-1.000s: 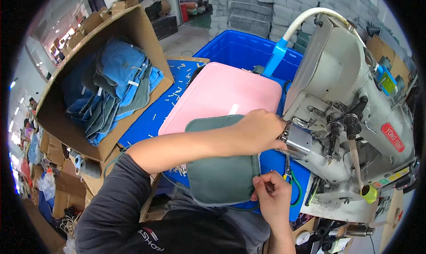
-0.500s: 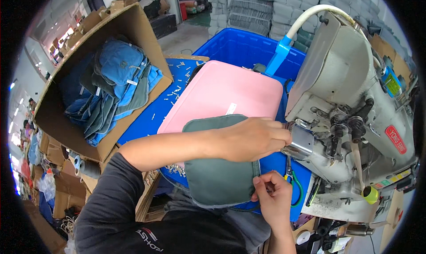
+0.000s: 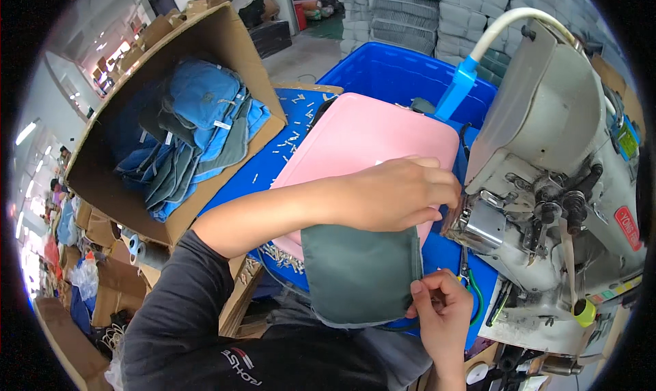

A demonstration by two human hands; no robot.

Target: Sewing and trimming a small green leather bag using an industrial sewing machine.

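My left hand [image 3: 410,193] is beside the metal fitting [image 3: 485,224] of the grey sewing machine [image 3: 519,118], its fingers curled, what they grip hidden. My left forearm crosses over the top of a dark green fabric panel [image 3: 359,275] and the lower part of a pink rounded board [image 3: 362,128]. My right hand [image 3: 443,309] pinches the right edge of the panel near its lower corner, thumb on top. Green-handled scissors [image 3: 475,288] lie beside this hand, partly behind it.
A cardboard box [image 3: 102,145] of blue and grey fabric pieces stands at left. A blue crate [image 3: 355,66] is behind the board. Small pale scraps lie on the blue tabletop [image 3: 232,196]. Thread cones [image 3: 147,251] sit at left, stacked grey padded pieces [image 3: 403,19] at back.
My left hand has risen slightly and its fingers have bent downward. The panel's top part no longer shows above my forearm. The view has shifted, so most things appear further right.
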